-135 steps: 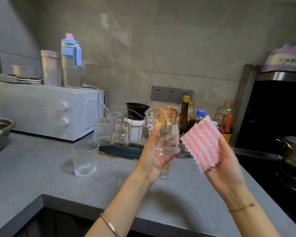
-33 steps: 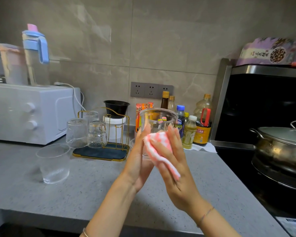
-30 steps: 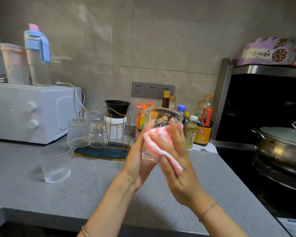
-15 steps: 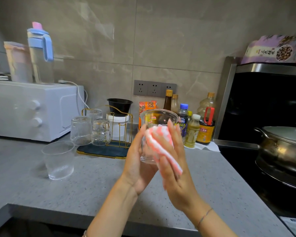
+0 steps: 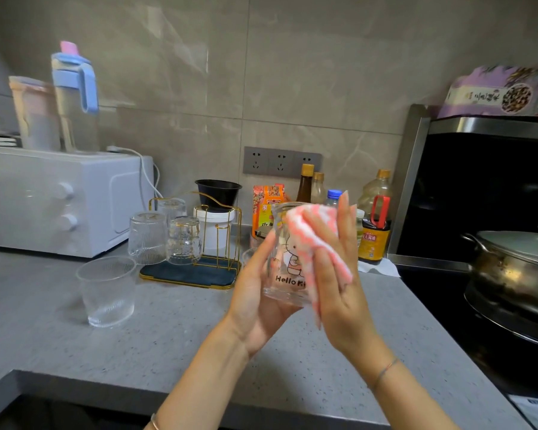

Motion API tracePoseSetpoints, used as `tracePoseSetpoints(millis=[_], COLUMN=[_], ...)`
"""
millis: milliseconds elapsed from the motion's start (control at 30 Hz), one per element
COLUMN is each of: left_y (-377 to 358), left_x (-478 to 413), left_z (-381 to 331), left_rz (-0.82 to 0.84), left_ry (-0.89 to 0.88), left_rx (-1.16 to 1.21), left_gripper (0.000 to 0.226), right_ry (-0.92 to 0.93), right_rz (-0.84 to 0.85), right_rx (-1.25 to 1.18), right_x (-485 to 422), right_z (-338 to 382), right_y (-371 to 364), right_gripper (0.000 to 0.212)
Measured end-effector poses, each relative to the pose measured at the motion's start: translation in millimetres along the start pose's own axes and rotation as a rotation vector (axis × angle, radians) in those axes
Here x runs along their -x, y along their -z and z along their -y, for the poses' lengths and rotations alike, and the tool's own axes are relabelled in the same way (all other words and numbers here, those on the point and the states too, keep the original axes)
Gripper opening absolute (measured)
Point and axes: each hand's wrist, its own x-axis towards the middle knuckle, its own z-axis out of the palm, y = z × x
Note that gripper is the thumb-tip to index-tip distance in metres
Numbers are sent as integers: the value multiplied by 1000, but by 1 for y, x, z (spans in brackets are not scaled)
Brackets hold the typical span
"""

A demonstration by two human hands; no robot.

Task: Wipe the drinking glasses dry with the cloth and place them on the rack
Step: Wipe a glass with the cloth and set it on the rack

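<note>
I see one glass (image 5: 107, 291) standing front-left of the rack (image 5: 193, 273), microwave (image 5: 59, 200) behind it, bottles (image 5: 375, 225) further right.

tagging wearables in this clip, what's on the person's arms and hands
No sleeves or gloves show. The left hand has no visible ring, and a thin, metal-looking bangle circles its wrist at the frame's lower edge. The right hand has longish nails, and a fine, thread-like bracelet sits on its wrist.
</note>
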Motion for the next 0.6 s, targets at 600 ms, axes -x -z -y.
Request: tracePoseSetpoints(millis=[600], left_y=[5], left_x=[-10], left_z=[5], left_rz=[-35], left_ry=[91], left_rx=[77], left_gripper=[68], right_ry=[-59], right_rz=[246], right_rx=[9], right_x=[50], right_z=[-8], right_y=[-6], right_gripper=[51])
